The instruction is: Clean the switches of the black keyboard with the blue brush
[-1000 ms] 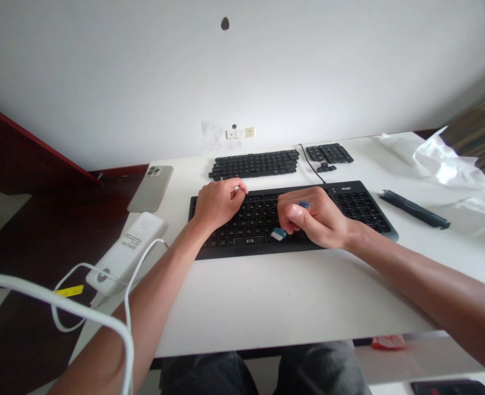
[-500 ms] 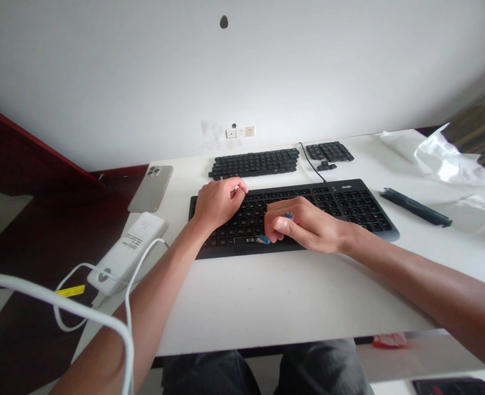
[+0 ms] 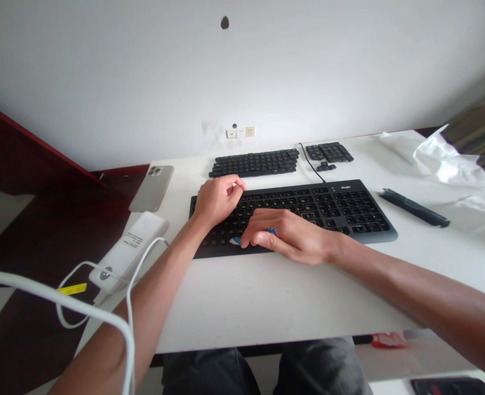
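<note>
A black keyboard [image 3: 308,192] with its keycaps off lies across the desk, its bare key sockets showing. At its left end rests my left hand [image 3: 218,198], the fingers curled down over the upper edge and gripping it. My right hand [image 3: 287,236] is closed around a slim blue-and-white brush [image 3: 236,241], whose pale tip touches the lower-left sockets; most of the brush is hidden by the fingers. Behind the keyboard, the removed keycaps [image 3: 254,162] are laid out in rows, with the number-pad keycaps [image 3: 331,152] and a small arrow-key group [image 3: 326,166] to the right.
A phone [image 3: 152,188] and a white power strip [image 3: 129,252] with cables lie at the left. On the right are a long black plastic piece [image 3: 414,207] and crumpled clear plastic [image 3: 448,159]. A white cable [image 3: 102,318] crosses over my left forearm.
My right hand has moved left and slightly toward me along the keyboard's lower rows, carrying the brush. My left hand has stayed nearly in place.
</note>
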Demonstrator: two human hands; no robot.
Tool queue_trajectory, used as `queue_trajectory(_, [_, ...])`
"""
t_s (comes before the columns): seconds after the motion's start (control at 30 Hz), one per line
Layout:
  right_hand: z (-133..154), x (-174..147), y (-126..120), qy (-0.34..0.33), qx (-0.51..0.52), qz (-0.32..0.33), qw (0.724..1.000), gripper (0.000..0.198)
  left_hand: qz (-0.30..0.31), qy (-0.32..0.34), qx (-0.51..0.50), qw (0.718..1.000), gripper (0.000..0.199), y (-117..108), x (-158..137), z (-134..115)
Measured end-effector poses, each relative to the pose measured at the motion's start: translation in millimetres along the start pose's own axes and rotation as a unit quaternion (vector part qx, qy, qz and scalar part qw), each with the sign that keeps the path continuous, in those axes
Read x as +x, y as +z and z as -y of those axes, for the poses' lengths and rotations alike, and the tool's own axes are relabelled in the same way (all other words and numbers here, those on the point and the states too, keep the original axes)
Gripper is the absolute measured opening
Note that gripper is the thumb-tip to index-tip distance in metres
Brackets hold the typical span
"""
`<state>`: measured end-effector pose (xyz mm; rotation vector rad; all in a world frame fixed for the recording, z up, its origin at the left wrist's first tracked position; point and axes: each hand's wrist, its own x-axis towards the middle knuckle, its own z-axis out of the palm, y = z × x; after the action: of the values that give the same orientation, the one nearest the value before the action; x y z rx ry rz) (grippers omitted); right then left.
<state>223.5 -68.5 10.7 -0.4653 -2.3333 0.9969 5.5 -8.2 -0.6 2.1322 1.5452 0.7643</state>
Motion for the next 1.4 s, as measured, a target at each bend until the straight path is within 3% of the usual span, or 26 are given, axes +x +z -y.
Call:
queue_trajectory(0.17, [-3, 1, 3, 0.004, -0.003, -0.035, 0.999, 0.039, -0.045, -0.014, -0.099, 0.994, 0.025, 0, 3, 7])
queue_trajectory(0.27, [-3, 2, 4, -0.007, -0.004, -0.019, 1.0, 0.039, -0.103, -0.047, -0.112, 0.987, 0.027, -1, 6, 11])
queue_trajectory(0.37, [-3, 2, 5, -0.005, 0.002, -0.052, 0.999, 0.038, -0.167, -0.062, -0.102, 0.979, 0.027, -5, 8, 18])
queue_trajectory(0.6, [-5, -1, 2, 0.033, -0.009, -0.057, 0.998, 0.039, -0.306, -0.094, -0.157, 0.934, 0.022, -12, 18, 36])
queue_trajectory(0.8, [-21, -5, -13, 0.148, -0.067, -0.181, 0.97, 0.031, -0.286, -0.103, -0.167, 0.938, 0.022, -10, 19, 40])
queue_trajectory(1.0, [-32, -3, -29, 0.175, -0.112, -0.239, 0.949, 0.03, -0.261, -0.119, -0.166, 0.943, 0.021, -11, 17, 38])
queue_trajectory(1.17, [-25, 9, -44, 0.195, -0.095, -0.274, 0.937, 0.042, -0.239, -0.141, -0.166, 0.946, 0.022, -14, 16, 36])
queue_trajectory(1.33, [-9, 49, -57, 0.156, -0.06, -0.255, 0.952, 0.054, -0.223, -0.139, -0.16, 0.951, 0.023, -15, 14, 34])
queue_trajectory(1.4, [1, 70, -65, 0.177, -0.064, -0.188, 0.964, 0.053, -0.217, -0.14, -0.156, 0.953, 0.022, -15, 14, 34])
